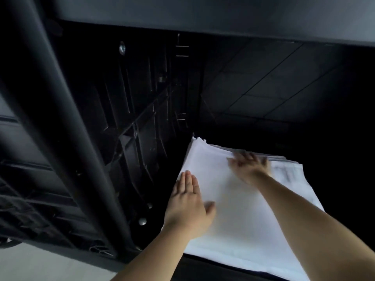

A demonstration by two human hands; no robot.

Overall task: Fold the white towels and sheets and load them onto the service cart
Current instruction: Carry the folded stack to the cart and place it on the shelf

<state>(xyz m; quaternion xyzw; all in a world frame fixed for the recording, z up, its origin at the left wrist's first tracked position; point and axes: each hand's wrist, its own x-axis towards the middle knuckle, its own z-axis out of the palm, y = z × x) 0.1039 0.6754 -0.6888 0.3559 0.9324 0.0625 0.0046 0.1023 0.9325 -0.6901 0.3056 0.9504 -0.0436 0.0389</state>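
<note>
Head view: folded white sheets [239, 209] lie on dark cart shelf [334, 179].

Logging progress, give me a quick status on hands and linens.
Left hand flat on the folded white sheets. Right hand blurred, fingers spread at the stack's far edge. Stack inside the dark cart shelf. Nothing in the way.

No lettering, label, brand or number is showing legibly anywhere on the dark cart [125, 110] or the folded white linen [239, 209].
</note>
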